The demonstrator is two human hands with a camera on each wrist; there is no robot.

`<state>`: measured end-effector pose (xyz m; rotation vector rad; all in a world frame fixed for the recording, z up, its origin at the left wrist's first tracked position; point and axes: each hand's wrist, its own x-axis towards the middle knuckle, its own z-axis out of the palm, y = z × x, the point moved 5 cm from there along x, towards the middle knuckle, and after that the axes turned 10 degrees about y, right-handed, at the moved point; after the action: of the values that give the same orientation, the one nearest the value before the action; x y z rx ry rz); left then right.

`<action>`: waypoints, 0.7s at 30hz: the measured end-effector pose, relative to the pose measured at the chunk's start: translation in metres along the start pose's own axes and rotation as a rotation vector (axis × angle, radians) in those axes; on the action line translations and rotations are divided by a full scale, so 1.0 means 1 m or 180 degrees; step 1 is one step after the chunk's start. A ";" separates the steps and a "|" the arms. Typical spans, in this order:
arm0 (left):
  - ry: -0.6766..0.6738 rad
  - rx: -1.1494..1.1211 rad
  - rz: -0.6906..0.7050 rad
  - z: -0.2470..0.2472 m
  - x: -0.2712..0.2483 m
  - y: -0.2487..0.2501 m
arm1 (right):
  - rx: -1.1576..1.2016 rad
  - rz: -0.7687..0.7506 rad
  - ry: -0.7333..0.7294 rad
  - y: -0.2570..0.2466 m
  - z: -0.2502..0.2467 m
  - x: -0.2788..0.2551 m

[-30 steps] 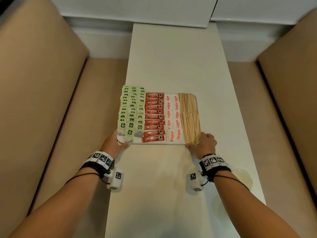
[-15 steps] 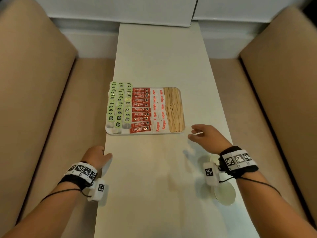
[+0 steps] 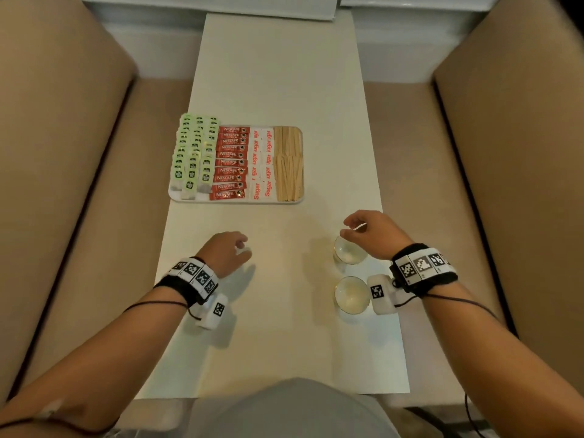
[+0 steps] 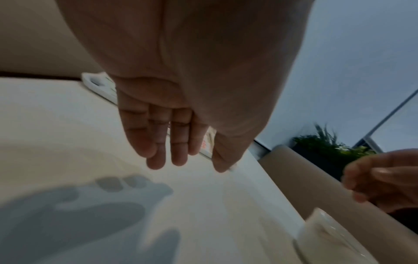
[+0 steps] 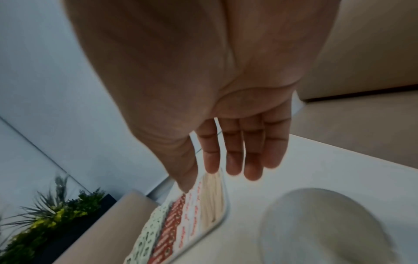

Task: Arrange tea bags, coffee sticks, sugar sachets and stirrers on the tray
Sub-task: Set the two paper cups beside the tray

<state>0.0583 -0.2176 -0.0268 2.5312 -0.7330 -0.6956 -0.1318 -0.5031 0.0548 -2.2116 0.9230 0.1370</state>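
Currently, per the three views:

tray (image 3: 235, 201): white, rounded corners, on the white table (image 3: 278, 74), set toward the table's left edge, well ahead of both hands.
tea bags (image 3: 194, 156): green and white, three overlapping rows in the tray's left part; the leftmost row overhangs the rim.
coffee sticks (image 3: 231, 162): red, stacked in one column just right of the tea bags.
sugar sachets (image 3: 261, 162): white with red lettering, between the coffee sticks and the stirrers.
stirrers (image 3: 288, 162): pale wood, laid lengthwise in the tray's right part.
left hand (image 3: 225, 251): over the table, nearer than the tray, apart from it. Left wrist view shows fingers (image 4: 178, 142) straight and together, holding nothing, shadow cast on the tabletop.
right hand (image 3: 373, 230): above the far glass cup (image 3: 349, 251). Right wrist view shows fingers (image 5: 253, 151) extended, relaxed, nothing in them. Whether it touches the cup's rim, cannot tell.
near glass cup (image 3: 351, 294): beside the right wrist camera, on the table's right side, just behind the far one.
benches (image 3: 63, 153): beige, padded, either side of the table.
plant (image 5: 45, 219): green, in a dark planter behind a bench, seen in the right wrist view.
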 end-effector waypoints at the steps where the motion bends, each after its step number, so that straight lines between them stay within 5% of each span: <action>1: 0.0036 -0.0066 0.0075 0.008 -0.004 0.015 | 0.0004 0.0074 0.0049 0.012 0.000 0.001; 5: -0.0023 -0.0291 0.0208 0.043 -0.020 0.067 | 0.0081 0.0529 0.0371 0.060 -0.003 0.006; 9: -0.0164 -0.0477 0.0265 0.070 -0.030 0.107 | 0.0020 0.0723 -0.0037 0.083 0.015 0.009; 21: -0.0128 -0.0761 0.0249 0.089 -0.037 0.171 | 0.0020 0.0151 -0.0388 0.071 0.009 0.006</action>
<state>-0.0833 -0.3501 0.0026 2.2666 -0.7128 -0.7609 -0.1723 -0.5351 0.0042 -2.1507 0.9074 0.2875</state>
